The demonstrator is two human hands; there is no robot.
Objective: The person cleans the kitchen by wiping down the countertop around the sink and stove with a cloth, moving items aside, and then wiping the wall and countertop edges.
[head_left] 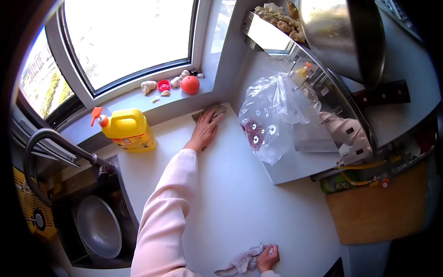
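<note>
My left hand [206, 130] reaches to the far corner of the white counter [217, 184], beside the window ledge. Its fingers lie stretched out on a crumpled brownish rag [220, 110], which shows on either side of them. Near the bottom edge, my right hand [268, 258] is closed on a pale grey cloth [244, 262] that trails to the left over the counter. A yellow jug [134, 131] with an orange pump top stands left of my left forearm.
Left is a dark sink [69, 249] holding a metal bowl [99, 226], with a curved faucet [39, 134]. Garlic [147, 87] and a tomato [190, 85] sit on the ledge. A clear plastic bag [272, 115] lies near a reflective metal panel [318, 78]. A wooden board [383, 212] is at right.
</note>
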